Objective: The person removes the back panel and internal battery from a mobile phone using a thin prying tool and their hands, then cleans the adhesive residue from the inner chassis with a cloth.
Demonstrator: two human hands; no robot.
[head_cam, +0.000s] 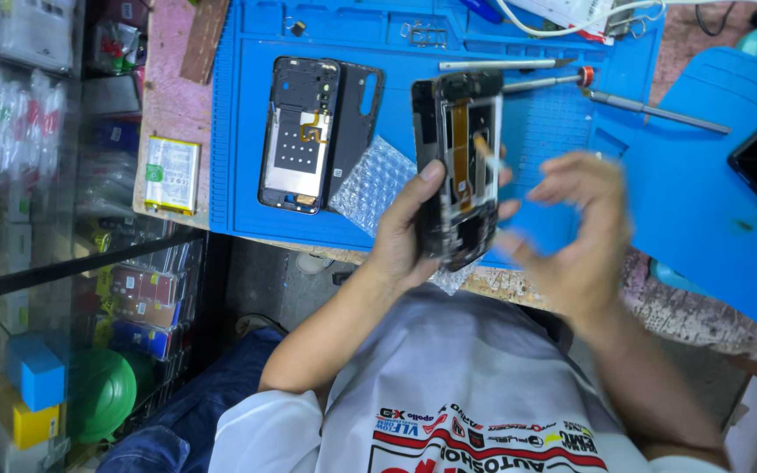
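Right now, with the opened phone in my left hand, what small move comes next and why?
Probably steady the right hand and close its fingers on the pale strip sticking up from the opened phone. The left hand already grips the phone, and the right hand is blurred beside it.

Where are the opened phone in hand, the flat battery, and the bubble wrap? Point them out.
opened phone [459, 166], head view, its exposed inner middle.
flat battery [171, 174], head view, centre of its face.
bubble wrap [371, 184], head view, its middle.

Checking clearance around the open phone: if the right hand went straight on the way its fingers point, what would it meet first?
Most likely the opened phone that the left hand holds upright. The right hand is blurred, its fingers pointing toward the phone's exposed inside. They look almost touching, though depth is hard to judge.
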